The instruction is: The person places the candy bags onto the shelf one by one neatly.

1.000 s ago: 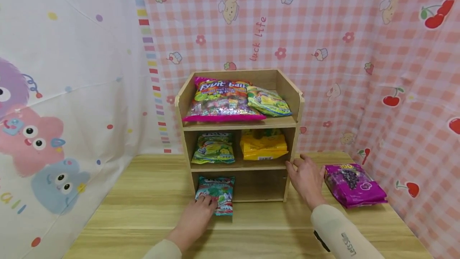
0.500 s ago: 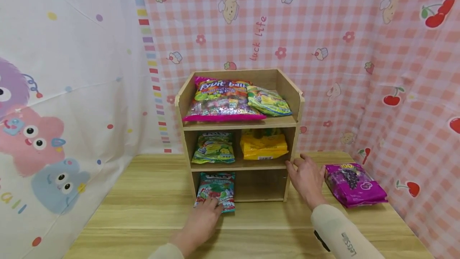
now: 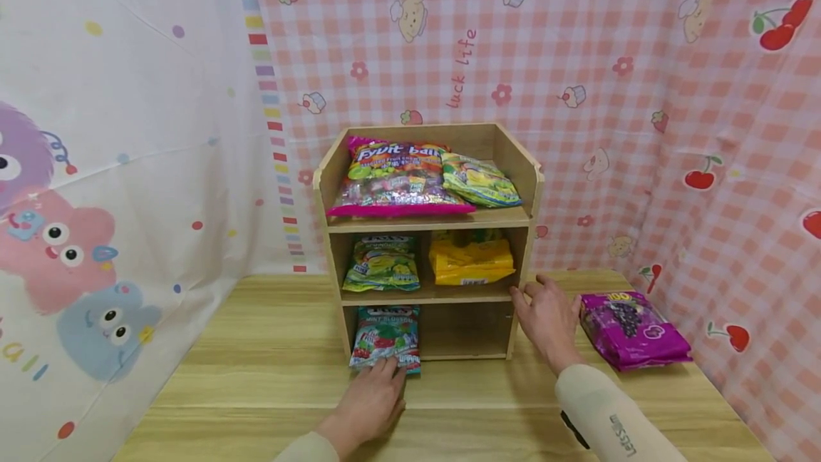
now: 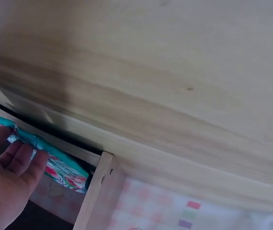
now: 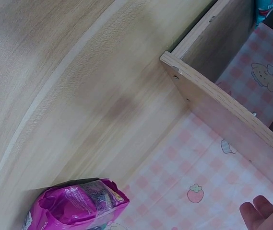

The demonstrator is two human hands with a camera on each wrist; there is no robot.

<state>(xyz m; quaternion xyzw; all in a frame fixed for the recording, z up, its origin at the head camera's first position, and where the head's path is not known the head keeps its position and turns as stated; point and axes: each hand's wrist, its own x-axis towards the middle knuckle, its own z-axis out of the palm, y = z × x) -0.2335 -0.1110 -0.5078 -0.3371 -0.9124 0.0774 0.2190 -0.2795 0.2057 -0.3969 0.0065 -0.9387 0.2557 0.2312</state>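
A teal mint candy bag (image 3: 386,334) lies in the left of the bottom compartment of the small wooden shelf (image 3: 467,296), its front end jutting slightly out. My left hand (image 3: 375,398) touches the bag's front end with extended fingers; in the left wrist view the fingertips (image 4: 39,160) lie against the teal packet (image 4: 62,165). My right hand (image 3: 548,319) rests at the shelf's right side panel, fingers loosely bent and holding nothing. In the right wrist view part of that hand (image 5: 266,215) shows near the panel's edge.
On the top tier lie a large fruit candy bag (image 3: 400,180) and a green-yellow bag (image 3: 481,180). The middle tier holds a green bag (image 3: 383,264) and a yellow bag (image 3: 471,260). A purple grape candy bag (image 3: 631,330) lies on the table (image 3: 256,369), right of my right hand.
The mint bag has slid farther into the bottom compartment and slightly right. My left hand has shifted right and now touches only its front end. My right hand has stayed in place.
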